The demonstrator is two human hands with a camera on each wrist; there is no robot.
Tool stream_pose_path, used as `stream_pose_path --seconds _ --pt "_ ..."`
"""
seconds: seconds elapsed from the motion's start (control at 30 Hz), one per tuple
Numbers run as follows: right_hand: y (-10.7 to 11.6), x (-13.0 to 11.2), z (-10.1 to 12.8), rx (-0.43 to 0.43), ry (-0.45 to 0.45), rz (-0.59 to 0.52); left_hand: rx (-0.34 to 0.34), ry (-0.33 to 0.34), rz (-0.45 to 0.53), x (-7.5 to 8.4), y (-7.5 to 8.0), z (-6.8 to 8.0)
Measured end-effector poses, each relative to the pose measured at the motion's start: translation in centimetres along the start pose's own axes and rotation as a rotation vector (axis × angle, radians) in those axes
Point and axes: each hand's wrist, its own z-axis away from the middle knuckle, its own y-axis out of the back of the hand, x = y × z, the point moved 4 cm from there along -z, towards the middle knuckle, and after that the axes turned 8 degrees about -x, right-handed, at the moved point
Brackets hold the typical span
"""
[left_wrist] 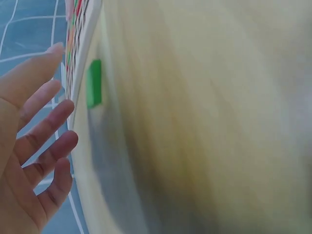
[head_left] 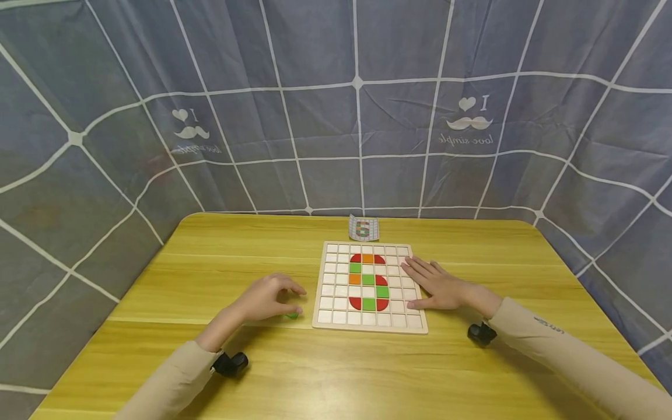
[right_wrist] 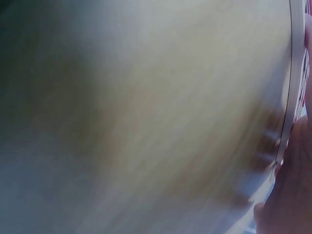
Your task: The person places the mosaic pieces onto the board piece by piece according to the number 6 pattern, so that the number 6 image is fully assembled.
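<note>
A single green tile (head_left: 291, 315) lies on the table, left of a square wooden grid board (head_left: 367, 329). Just over that tile is my left hand (head_left: 268, 298), thumb and fingers apart and loosely bent. In the left wrist view a gap shows between the fingers and the green tile (left_wrist: 94, 84). My right hand (head_left: 438, 286) rests with spread fingers on the board's right edge. Red curved tiles (head_left: 381, 305), green square tiles (head_left: 368, 280) and orange square tiles (head_left: 367, 258) fill some cells, making a rounded figure in the middle.
Behind the board sits a small creased paper card (head_left: 363, 228) printed with a similar coloured figure. The yellow wood-grain table (head_left: 336, 373) ends at a grey curtain (head_left: 325, 128) with white lines. Each wrist carries a black camera (head_left: 231, 364).
</note>
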Motion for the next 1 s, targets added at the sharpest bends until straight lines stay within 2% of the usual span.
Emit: stream_pose_path --seconds 0.33,0.77,1.0 --pt "0.2 -0.2 0.2 -0.053 -0.044 0.017 -0.082 -0.026 0.046 -1.1 -0.7 1.4" --pt "0.3 -0.4 0.3 -0.051 -0.038 0.012 -0.084 -0.039 0.068 -1.1 -0.6 1.3" --pt "0.3 -0.3 0.2 -0.052 -0.042 0.007 -0.07 -0.015 0.028 -0.9 -0.7 1.2"
